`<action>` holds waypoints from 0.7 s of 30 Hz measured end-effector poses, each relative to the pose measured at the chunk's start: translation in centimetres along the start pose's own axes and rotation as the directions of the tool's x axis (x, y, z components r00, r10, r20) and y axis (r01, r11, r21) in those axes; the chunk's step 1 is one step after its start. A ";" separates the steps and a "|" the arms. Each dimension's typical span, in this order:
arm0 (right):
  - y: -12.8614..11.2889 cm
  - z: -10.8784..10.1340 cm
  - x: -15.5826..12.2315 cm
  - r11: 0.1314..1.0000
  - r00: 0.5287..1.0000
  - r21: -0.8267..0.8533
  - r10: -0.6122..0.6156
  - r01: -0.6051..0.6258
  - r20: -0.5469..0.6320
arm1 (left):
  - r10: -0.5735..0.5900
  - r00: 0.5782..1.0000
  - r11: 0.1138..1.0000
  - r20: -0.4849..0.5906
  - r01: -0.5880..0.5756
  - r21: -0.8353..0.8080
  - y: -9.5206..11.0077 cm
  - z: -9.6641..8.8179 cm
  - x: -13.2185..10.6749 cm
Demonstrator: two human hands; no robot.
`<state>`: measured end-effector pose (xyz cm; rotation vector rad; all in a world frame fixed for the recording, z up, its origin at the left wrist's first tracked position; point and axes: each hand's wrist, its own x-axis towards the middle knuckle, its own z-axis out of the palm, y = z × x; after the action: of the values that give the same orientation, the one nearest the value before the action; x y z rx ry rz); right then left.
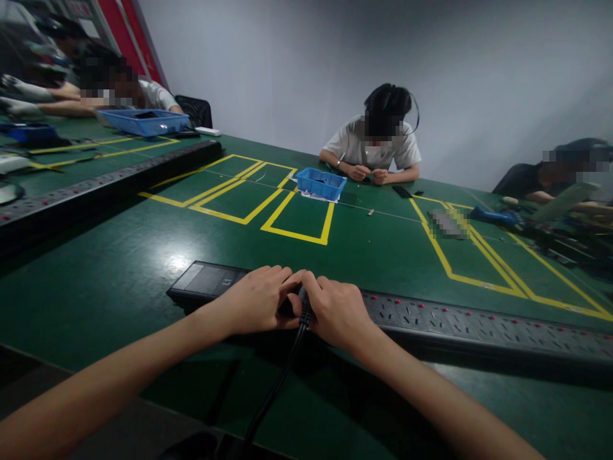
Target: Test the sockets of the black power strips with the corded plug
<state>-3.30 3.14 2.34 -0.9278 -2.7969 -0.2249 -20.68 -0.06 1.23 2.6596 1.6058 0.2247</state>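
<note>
A long black power strip (431, 316) with red-dotted sockets lies on the green table. My left hand (261, 297) is closed round it near the labelled end, fingers over the top and thumb on the near side. Beside it, my right hand (338, 310) grips the black plug (305, 313) at the strip. Fingers of the two hands meet above the plug. Its black cable (280, 377) runs down toward me, off the table edge. The plug's front is hidden, so I cannot tell whether it sits in a socket.
Yellow tape rectangles (294, 239) mark the green table (143, 281). A blue tray (320, 185) stands across from me, near a seated person (373, 147). More people sit at left and right. Another power strip (110, 179) and a larger blue tray (143, 122) are at left.
</note>
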 end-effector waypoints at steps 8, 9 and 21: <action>0.1 -0.1 0.1 0.999 0.999 0.045 0.007 -0.009 0.038 | 0.001 1.000 1.000 0.010 -0.001 0.016 0.1 0.0 0.0; 0.3 -0.1 0.1 0.998 0.999 0.067 0.004 -0.007 0.043 | 0.005 1.000 1.000 0.008 -0.005 0.021 0.1 -0.1 0.0; 1.0 0.3 0.5 0.974 0.991 0.216 0.092 -0.069 -0.097 | 0.028 0.999 0.995 -0.019 -0.026 0.100 0.2 -0.4 0.0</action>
<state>-3.16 4.31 2.24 -0.9458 -2.6157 0.0356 -20.50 -0.15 1.63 2.7632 1.6298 0.1773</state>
